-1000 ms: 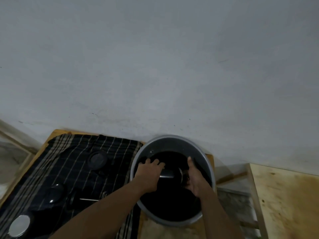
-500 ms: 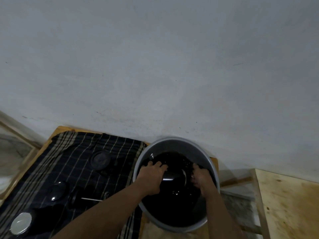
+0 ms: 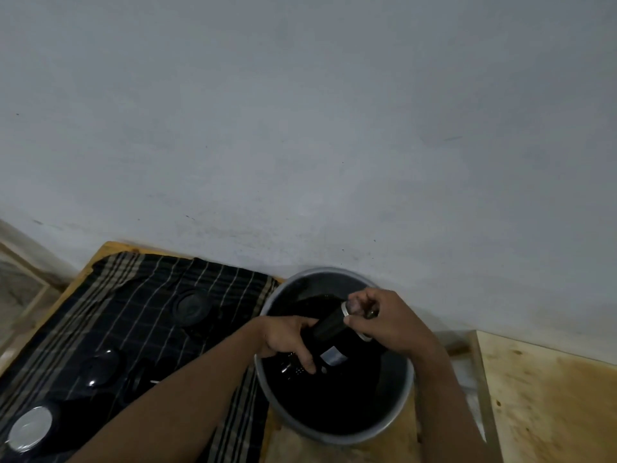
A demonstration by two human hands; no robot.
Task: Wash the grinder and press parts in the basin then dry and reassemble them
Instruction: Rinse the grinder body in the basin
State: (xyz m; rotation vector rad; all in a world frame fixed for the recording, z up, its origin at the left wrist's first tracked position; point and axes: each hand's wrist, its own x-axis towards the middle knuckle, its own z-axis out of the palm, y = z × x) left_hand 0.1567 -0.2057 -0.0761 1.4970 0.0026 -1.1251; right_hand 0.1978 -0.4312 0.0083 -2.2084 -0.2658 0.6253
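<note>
Diff vs 0.5 s ago: the grinder body [image 3: 329, 325] was lying roughly level down at the dark water between both hands. It's now lifted clear of the surface and tilted, steel-ringed end up and toward the wall, lower end just over the water. It's still inside the rim line of the basin [image 3: 267, 389].

Left hand [image 3: 290, 339]: was flat-ish on the part in the water, now wrapped round the lower half of the black cylinder, fingers curled underneath.
Right hand [image 3: 387, 320]: was dipped in at the right side, now up on the ringed top end with fingers curled over it. Can't tell what the fingertips are doing at the opening; blurred.

Everything else is unchanged. The striped dark cloth [image 3: 150, 312] lies on the wooden table [image 3: 334, 449] left of the basin, touching its rim. On the cloth are a round black lid [image 3: 191, 307] toward the wall, a glossy dark round piece [image 3: 101, 367] nearer, and a silver disc [image 3: 30, 428] at the near left corner. There's a separate wooden board [image 3: 551, 396] at right and a grey wall [image 3: 300, 128] behind.

Markings: one pale rectangular label [image 3: 332, 355] low on the cylinder. The text isn't legible and no brand is readable anywhere.
</note>
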